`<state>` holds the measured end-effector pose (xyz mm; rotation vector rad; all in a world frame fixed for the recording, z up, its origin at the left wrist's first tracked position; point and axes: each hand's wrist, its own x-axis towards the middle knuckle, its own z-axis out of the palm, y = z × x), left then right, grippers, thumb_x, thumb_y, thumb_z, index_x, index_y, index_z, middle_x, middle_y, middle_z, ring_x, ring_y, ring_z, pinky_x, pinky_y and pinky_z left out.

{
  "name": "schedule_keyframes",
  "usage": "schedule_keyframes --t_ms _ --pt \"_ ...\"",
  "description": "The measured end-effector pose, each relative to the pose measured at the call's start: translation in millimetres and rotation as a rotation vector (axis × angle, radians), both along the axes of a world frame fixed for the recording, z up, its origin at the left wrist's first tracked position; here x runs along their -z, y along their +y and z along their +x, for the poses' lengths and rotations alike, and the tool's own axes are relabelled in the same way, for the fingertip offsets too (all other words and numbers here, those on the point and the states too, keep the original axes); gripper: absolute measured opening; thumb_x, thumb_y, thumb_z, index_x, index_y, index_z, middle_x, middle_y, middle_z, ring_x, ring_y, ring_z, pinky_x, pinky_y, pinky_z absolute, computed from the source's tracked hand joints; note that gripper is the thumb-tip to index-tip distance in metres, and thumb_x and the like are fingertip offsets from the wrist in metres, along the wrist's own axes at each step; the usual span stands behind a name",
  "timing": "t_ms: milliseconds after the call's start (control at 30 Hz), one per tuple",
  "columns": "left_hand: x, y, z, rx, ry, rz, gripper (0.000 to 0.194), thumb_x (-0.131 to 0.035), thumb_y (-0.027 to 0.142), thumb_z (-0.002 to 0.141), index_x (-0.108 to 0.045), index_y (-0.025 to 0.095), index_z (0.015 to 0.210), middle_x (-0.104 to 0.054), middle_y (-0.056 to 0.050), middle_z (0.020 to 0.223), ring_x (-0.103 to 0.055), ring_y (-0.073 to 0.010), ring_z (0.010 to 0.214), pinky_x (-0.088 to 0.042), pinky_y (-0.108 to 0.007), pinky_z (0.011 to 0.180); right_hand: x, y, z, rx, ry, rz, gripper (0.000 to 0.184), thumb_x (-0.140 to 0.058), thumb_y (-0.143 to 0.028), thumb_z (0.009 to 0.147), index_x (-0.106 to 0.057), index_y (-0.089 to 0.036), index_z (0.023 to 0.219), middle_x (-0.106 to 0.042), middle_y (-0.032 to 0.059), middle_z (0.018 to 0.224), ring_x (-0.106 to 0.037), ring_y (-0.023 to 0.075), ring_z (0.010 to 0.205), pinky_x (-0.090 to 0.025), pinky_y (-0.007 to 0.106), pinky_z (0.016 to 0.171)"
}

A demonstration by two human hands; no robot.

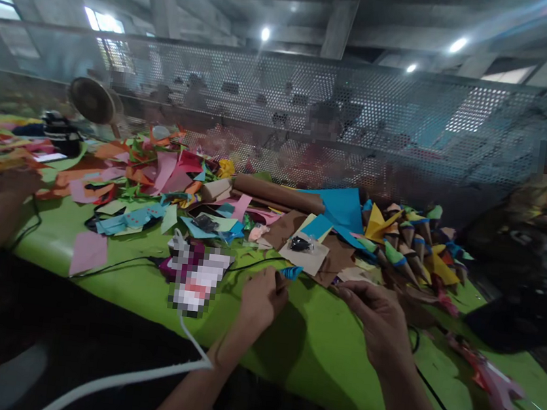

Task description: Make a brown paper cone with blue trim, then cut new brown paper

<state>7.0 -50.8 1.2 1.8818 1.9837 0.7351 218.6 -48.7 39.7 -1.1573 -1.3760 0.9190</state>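
My left hand (pixel 263 296) is closed around a small rolled paper piece, brown where it meets my fingers. Blue paper with dark stripes (pixel 291 273) sticks out of its upper end. To the right, my right hand (pixel 381 319) is raised above the green table cover (pixel 331 350), thumb and fingers pinched together. A tiny dark bit shows at its fingertips, too small to name. The two hands are apart. Just beyond them lie brown paper sheets (pixel 283 232) and a pale card (pixel 305 254) with a small black packet (pixel 301 243).
A pink glue gun (pixel 496 392) with a black cord lies at the right. Brown paper cones with coloured tops (pixel 399 255) are heaped behind. A blurred-out phone-like object (pixel 203 282) has a white cable. Coloured paper scraps (pixel 163 173) cover the left; another person's hand (pixel 16 185) works there.
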Motion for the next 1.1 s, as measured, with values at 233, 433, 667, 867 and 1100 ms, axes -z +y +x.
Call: schedule_keyframes --t_ms 233,433,667,867,1100 --pt "-2.2 7 1 0.034 -0.789 0.066 0.034 -0.062 0.022 0.079 -0.044 0.022 0.108 -0.067 -0.007 0.099 -0.064 -0.0216 0.089 -0.045 -0.031 0.077 -6.3 9 -6 -0.082 0.105 -0.004 0.026 -0.08 -0.039 0.073 -0.077 -0.024 0.094 -0.075 0.005 0.097 -0.067 0.0223 0.094 -0.053 0.032 0.082" --pt "-18.5 21 8 0.146 -1.152 0.028 0.031 -0.067 0.034 0.077 -0.055 0.021 0.103 -0.063 -0.003 0.09 -0.055 -0.0157 0.079 -0.04 -0.025 0.07 -33.7 27 -17 -0.106 0.231 -0.049 0.03 -0.088 -0.04 0.06 -0.076 -0.02 0.08 -0.074 0.0052 0.081 -0.066 0.0191 0.075 -0.053 0.029 0.067" --pt "-25.2 43 14 0.219 -1.201 -0.044 0.044 -0.062 0.062 0.078 -0.06 0.02 0.091 -0.05 0.003 0.069 -0.041 -0.0114 0.063 -0.034 -0.025 0.064 -42.3 49 -20 -0.177 0.339 -0.019 0.028 -0.09 -0.037 0.061 -0.077 -0.024 0.082 -0.074 0.0021 0.083 -0.064 0.0164 0.077 -0.051 0.026 0.07" --pt "-7.4 52 20 0.228 -1.304 -0.086 0.048 -0.07 0.057 0.074 -0.063 0.021 0.106 -0.061 -0.004 0.088 -0.054 -0.0188 0.081 -0.04 -0.029 0.076 -14.4 62 -11 -0.143 0.404 -0.103 0.032 -0.086 -0.047 0.065 -0.078 -0.022 0.082 -0.074 0.0036 0.08 -0.064 0.0159 0.075 -0.05 0.025 0.07" --pt "-1.6 45 15 0.263 -1.269 -0.147 0.039 -0.067 0.051 0.081 -0.063 0.022 0.106 -0.062 -0.001 0.091 -0.053 -0.0164 0.083 -0.04 -0.028 0.082 6.0 63 -5 -0.186 0.546 -0.188 0.032 -0.086 -0.048 0.065 -0.073 -0.02 0.072 -0.065 -0.0001 0.067 -0.056 0.0112 0.063 -0.045 0.021 0.06"
